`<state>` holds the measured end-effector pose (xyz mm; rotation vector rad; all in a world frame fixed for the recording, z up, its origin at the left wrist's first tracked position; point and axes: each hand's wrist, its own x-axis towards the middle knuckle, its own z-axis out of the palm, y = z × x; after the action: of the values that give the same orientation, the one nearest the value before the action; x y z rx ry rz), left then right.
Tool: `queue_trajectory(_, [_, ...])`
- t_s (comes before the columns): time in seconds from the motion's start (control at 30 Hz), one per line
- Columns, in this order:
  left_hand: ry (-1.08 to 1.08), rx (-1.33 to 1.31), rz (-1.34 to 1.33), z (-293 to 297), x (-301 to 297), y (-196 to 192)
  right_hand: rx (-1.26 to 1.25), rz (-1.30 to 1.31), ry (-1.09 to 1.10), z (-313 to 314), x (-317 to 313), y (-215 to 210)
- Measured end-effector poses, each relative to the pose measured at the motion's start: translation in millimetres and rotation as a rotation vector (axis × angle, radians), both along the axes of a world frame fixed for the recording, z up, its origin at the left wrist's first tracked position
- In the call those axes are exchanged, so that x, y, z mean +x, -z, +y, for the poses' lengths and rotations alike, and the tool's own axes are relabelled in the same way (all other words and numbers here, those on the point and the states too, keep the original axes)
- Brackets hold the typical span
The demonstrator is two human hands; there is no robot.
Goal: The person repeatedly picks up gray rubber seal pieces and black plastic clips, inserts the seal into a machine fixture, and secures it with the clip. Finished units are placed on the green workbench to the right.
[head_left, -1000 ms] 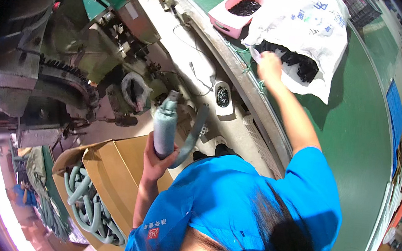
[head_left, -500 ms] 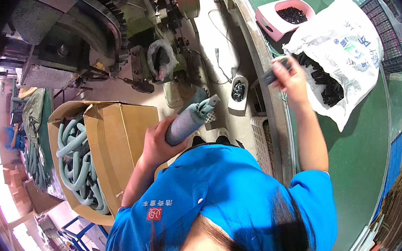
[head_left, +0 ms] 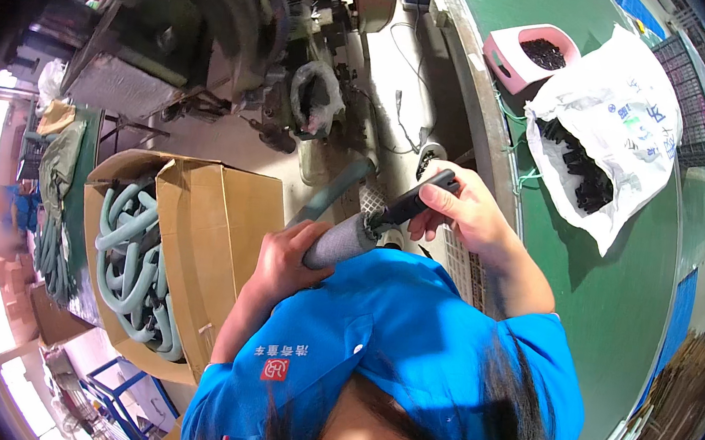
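Hands meet just above our blue shirt point(head_left: 408, 344), near the centre of the view. Our left hand point(head_left: 285, 260) is clenched around a grey foam-sleeved hose point(head_left: 342, 240), whose bare green end runs up toward eleven o'clock. Our right hand point(head_left: 463, 214) grasps a black plug-like part point(head_left: 414, 200), its tip touching the hose's near end. At nine o'clock from the left hand stands an open cardboard box point(head_left: 215, 232) filled with curved grey-green hoses point(head_left: 132, 258). At two o'clock from the right hand, on the green table point(head_left: 617, 288), lies a white plastic bag point(head_left: 624, 136) spilling small black parts. Farther on sits a pink tub point(head_left: 516, 66) of the same parts, and at twelve o'clock a dark machine point(head_left: 219, 20).
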<state>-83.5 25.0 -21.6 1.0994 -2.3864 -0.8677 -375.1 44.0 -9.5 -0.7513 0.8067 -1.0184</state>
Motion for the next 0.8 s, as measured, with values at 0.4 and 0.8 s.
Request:
queue_trajectory(0.4, [0.161, 0.548, 0.26, -16, 49, 8, 0.184, 0.044, -0.161, -34, 60, 22])
queue_trajectory(0.8, [0.038, 0.723, 0.529, -70, 94, 28, 0.068, 0.141, -0.152, -122, 139, 41])
